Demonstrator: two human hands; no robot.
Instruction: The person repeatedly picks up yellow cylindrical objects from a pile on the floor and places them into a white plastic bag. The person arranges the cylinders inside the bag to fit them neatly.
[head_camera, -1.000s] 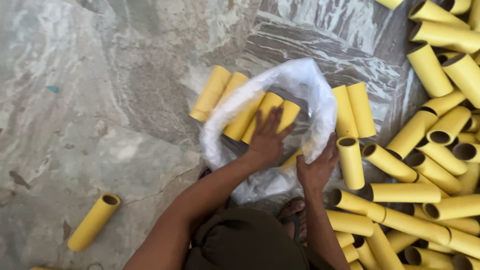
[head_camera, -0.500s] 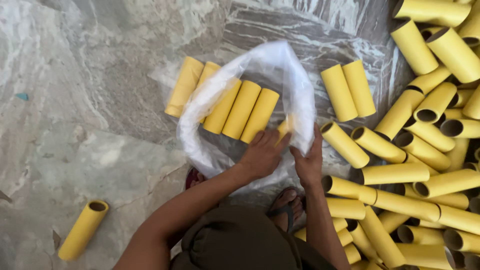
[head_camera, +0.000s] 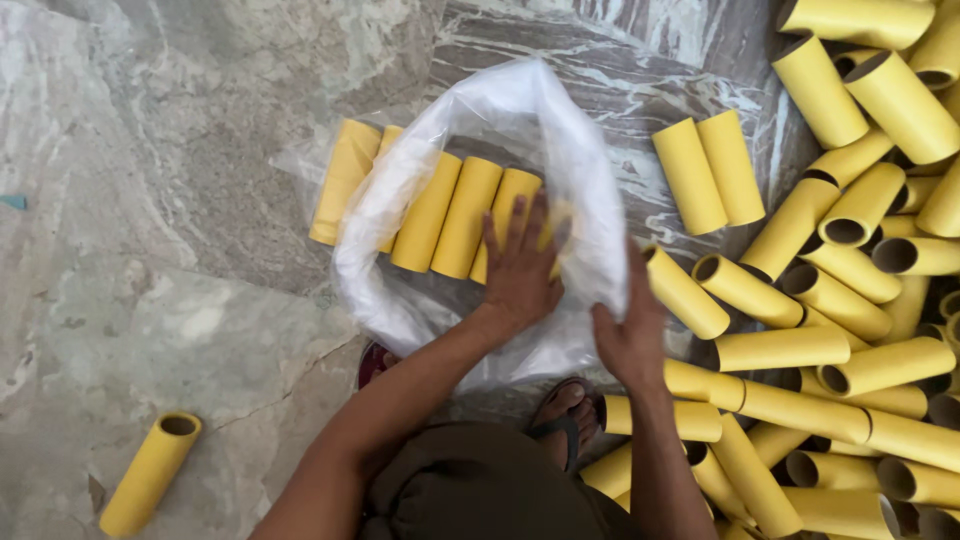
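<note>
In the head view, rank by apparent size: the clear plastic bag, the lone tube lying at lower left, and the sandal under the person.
1. clear plastic bag, largest by far.
2. lone yellow tube.
3. sandal, smallest as seen, but partly hidden by clothing, so its true size is unsure.

We see through one head-worn camera, looking almost straight down from close above at the marble floor (head_camera: 150, 200). Our own arms enter from the bottom edge toward the clear plastic bag (head_camera: 590, 190) at centre. The pile of yellow tubes (head_camera: 850, 300) fills the right side. No second view.
</note>
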